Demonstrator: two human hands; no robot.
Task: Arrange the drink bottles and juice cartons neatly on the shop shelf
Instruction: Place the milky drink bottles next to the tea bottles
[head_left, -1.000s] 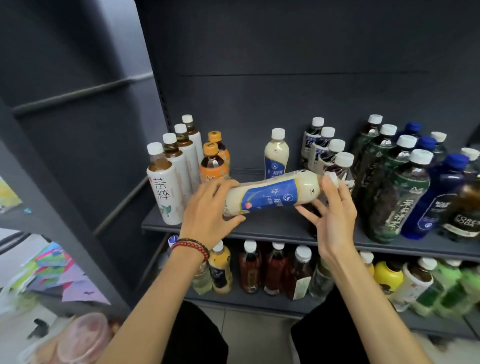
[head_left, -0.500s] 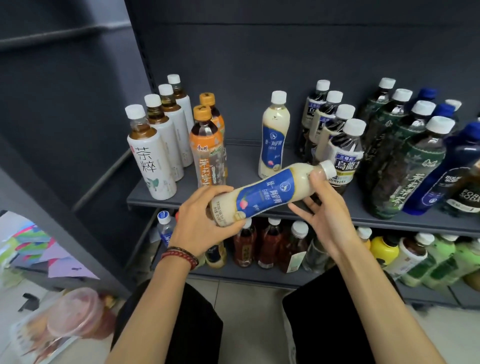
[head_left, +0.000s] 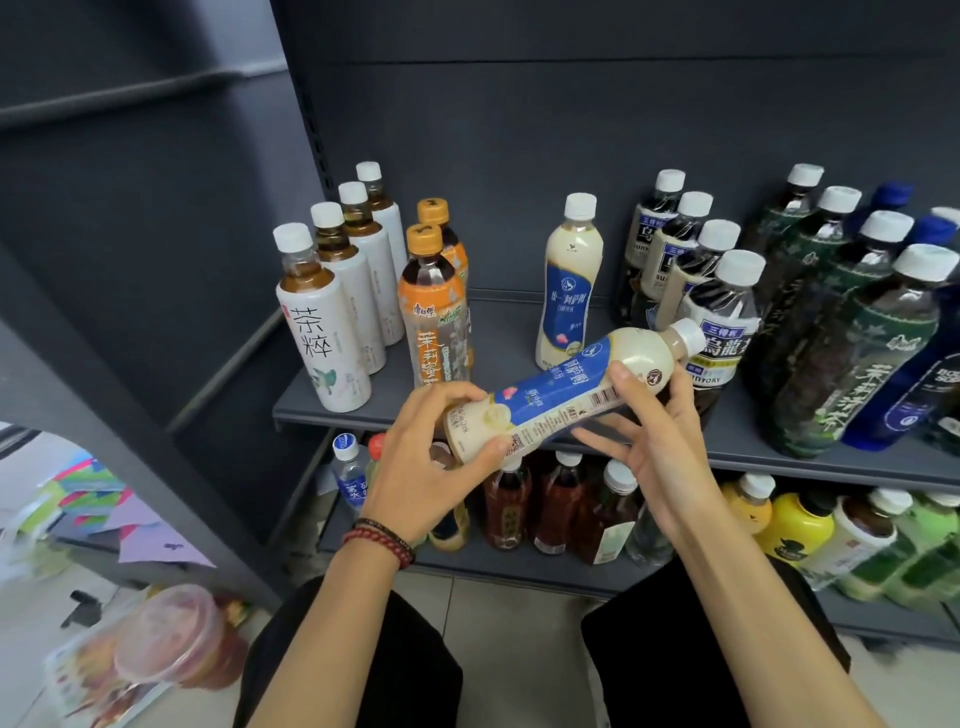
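Up in front of the grey metal shelf (head_left: 498, 338), the cream plastic bottle with a blue label (head_left: 561, 395) lies tilted, base at 8 o'clock, white cap (head_left: 688, 332) pointing to 2 o'clock. The left hand (head_left: 421, 467) grips the base; the right hand (head_left: 660, 447) clasps the shoulder, thumb on top, fingers underneath.

A cream bottle (head_left: 553, 395) with blue label sits tilted, white cap up-right, before the shelf (head_left: 505, 338) edge.

You get a single view, worn on your head: it faces forward and down, near the shelf (head_left: 506, 332), taking in the floor (head_left: 511, 618) below; its wide-angle margins look blurred, probably unreliable.
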